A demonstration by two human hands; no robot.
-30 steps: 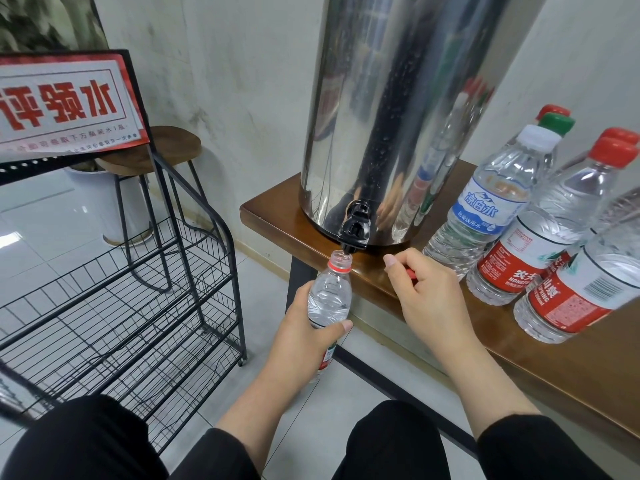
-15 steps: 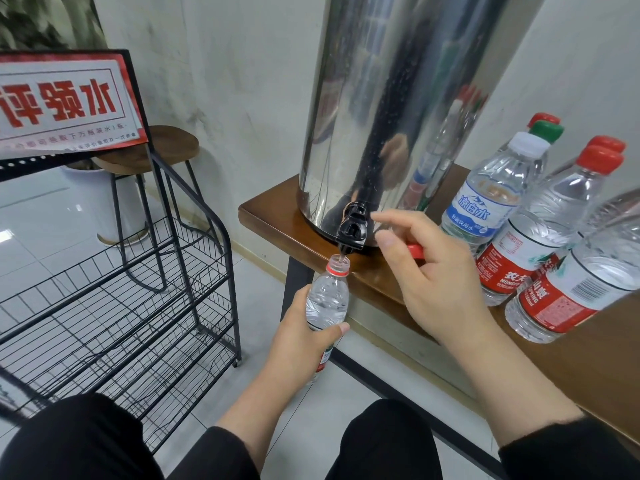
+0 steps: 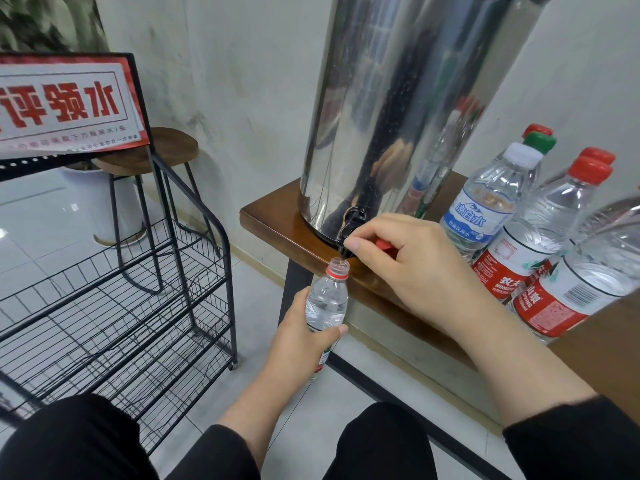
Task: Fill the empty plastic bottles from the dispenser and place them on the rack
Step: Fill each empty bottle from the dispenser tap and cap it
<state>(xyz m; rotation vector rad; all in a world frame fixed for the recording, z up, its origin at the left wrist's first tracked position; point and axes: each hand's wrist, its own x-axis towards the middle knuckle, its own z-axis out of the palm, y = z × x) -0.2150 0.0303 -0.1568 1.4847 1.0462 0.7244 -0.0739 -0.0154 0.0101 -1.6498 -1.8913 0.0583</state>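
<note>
Open floor gap between black wire rack (image 3: 145, 306) and brown wooden table (image 3: 277, 220); left hand (image 3: 298, 337) with small clear plastic bottle (image 3: 327, 299) sits in it. Tall shiny steel dispenser (image 3: 398, 116) blocks table's back. Cluster of capped clear bottles (image 3: 526, 237) crowds table right of right hand (image 3: 408, 261). Round wooden stool (image 3: 152, 154) behind rack.

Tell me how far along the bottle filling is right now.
Done: nothing on the rack yet. In hand: left hand holds the small bottle under the tap; right hand is at the tap, red cap tucked in its fingers. Left: fill, cap, rack it, then the table's bottles.
</note>
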